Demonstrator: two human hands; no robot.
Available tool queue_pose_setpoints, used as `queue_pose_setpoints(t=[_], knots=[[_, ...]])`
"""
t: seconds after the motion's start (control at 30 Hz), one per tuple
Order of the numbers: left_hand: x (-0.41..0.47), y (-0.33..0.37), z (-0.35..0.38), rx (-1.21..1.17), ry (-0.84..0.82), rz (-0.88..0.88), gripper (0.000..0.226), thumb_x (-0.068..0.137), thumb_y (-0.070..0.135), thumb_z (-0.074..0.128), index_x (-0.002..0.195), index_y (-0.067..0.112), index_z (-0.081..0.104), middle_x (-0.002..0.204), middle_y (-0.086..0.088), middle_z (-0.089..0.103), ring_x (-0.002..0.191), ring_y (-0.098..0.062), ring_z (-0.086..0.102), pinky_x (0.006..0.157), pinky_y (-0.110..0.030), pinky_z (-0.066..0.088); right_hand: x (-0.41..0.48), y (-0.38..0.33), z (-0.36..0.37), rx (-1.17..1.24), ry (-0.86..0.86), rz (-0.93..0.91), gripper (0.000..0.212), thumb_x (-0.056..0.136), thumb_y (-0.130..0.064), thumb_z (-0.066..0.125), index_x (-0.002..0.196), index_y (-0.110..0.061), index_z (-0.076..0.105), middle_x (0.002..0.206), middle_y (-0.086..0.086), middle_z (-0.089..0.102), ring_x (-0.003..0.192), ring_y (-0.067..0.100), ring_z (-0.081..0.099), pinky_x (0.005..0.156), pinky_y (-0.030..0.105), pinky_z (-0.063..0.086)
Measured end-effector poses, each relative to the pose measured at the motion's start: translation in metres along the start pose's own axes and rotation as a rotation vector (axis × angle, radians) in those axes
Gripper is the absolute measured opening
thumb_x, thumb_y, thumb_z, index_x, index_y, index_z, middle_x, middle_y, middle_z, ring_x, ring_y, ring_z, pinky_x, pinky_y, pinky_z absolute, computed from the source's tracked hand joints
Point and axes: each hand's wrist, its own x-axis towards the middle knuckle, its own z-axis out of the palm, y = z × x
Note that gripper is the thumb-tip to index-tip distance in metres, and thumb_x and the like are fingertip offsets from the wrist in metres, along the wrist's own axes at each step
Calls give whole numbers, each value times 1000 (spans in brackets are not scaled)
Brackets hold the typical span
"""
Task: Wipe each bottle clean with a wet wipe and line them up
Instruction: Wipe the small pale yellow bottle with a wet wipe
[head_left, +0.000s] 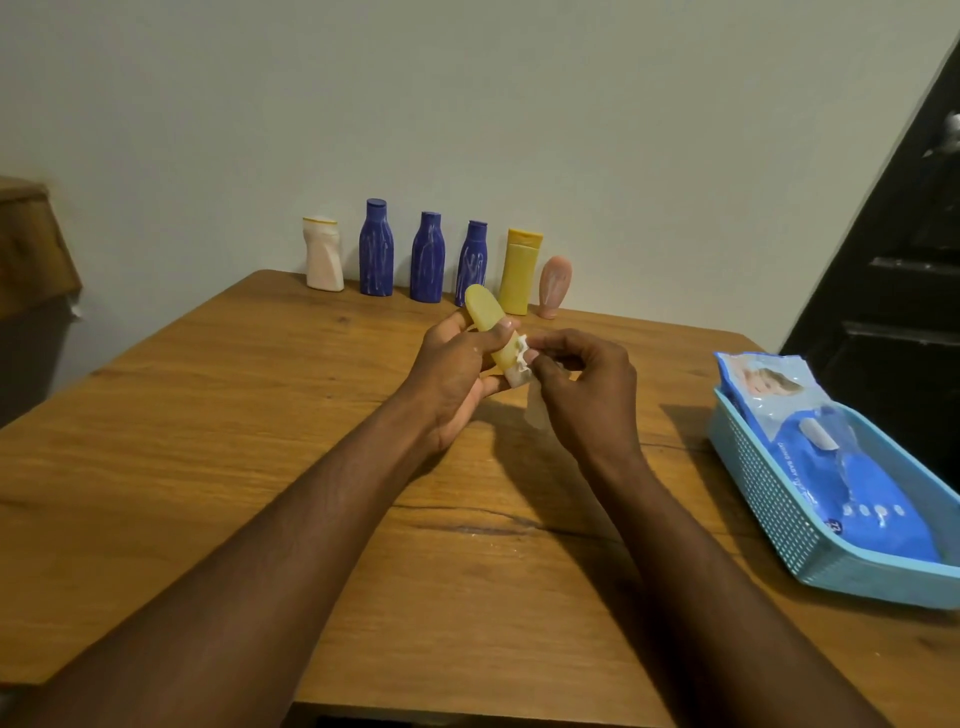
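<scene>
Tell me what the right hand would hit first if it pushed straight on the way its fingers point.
The right hand, pinching the wet wipe, points left, so it would probably press into the small yellow bottle that the left hand holds.

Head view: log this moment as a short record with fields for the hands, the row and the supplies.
left hand: holds small yellow bottle, tilted, above the table
right hand: fingers pinch white wet wipe against the bottle's lower end
row at wall: six bottles upright, white bottle at the left end, pink bottle at the right end
supplies: wipes pack in blue basket, right side

Pale plain wall (571, 104), wooden table (208, 441), dark door (904, 270) at right
</scene>
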Motion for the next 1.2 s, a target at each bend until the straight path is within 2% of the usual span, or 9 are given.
queue_pose_setpoints(t=[0.1,0.2,0.4,0.6,0.77,0.97,1.03,1.1,1.2], knots=[[0,0,-1,7,-27,11,24,103,5,61,123,18,60,131,-13,71,119,-29,70,100,-53,58,3,3,-4,11,13,24,19,94,-11,67,109,-17,78,101,-6,75,94,2,64,84,23,54],[1,-1,-1,23,-54,-8,40,103,5,61,143,8,56,131,-14,72,121,-30,70,104,-55,56,5,6,-9,34,18,39,20,94,-11,65,107,-18,78,98,-9,75,91,1,64,80,23,52],[-3,3,-2,-10,-77,-63,46,103,8,60,148,9,53,135,-16,66,123,-30,65,100,-52,59,7,8,-10,114,12,103,17,94,-12,67,104,-19,79,96,-8,76,94,12,68,87,42,60],[-6,3,2,-6,-93,-82,47,105,9,59,151,14,52,132,-15,68,115,-28,69,79,-43,64,8,7,-13,257,47,138,20,95,-6,63,105,-15,78,96,-4,78,92,12,73,89,43,61],[-4,1,3,26,-96,-101,49,104,9,61,152,13,51,131,-14,67,116,-31,67,87,-50,63,8,5,-13,268,106,74,19,94,-8,65,103,-19,78,99,-5,77,98,14,70,92,47,58],[-8,1,3,150,-213,-211,46,103,9,61,148,16,53,130,-15,66,113,-30,69,79,-44,65,11,2,-19,289,243,43,20,94,-13,69,96,-32,74,93,-12,74,95,9,67,88,36,59],[-9,-1,3,214,-238,-239,49,102,9,62,150,17,52,132,-14,65,115,-30,68,85,-45,64,12,3,-21,258,259,23,16,94,-15,69,101,-29,74,97,-12,73,96,6,66,84,28,56],[-8,-2,5,207,-210,-237,49,102,9,63,149,17,53,133,-16,65,118,-32,68,90,-49,63,13,4,-20,175,264,-23,16,95,-17,69,108,-23,75,102,-11,73,97,3,65,78,18,51],[-2,0,3,100,-85,-176,44,102,8,63,145,12,56,129,-17,69,113,-32,71,81,-48,65,11,4,-16,92,221,-98,23,94,-15,70,116,-22,73,110,-9,70,101,2,63,77,12,51]])
